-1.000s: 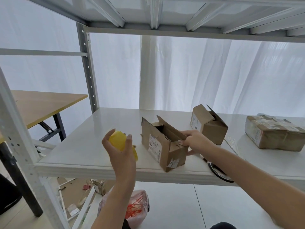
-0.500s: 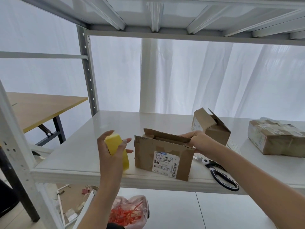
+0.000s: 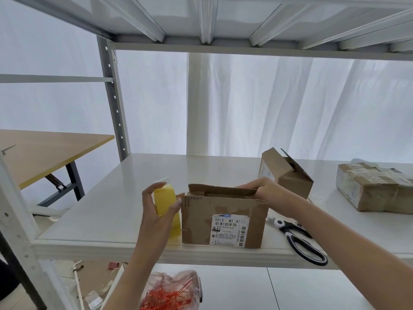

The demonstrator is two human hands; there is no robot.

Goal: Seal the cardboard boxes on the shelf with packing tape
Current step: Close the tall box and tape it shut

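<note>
Box [image 3: 224, 219] flaps under right-hand fingers [image 3: 254, 186]; tape roll [image 3: 167, 212] in left.

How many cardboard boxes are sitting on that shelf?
3. The labelled box stands at the front edge, between the two hands; a smaller open-flapped box sits behind it to the right; a taped box lies far right, cut by the frame, so more may be hidden.

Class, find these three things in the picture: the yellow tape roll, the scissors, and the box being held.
tape roll [image 3: 167, 202], head view, on its yellow outer face.
scissors [image 3: 300, 243], head view, on the black handle.
held box [image 3: 201, 220], head view, on its bare front wall.
</note>
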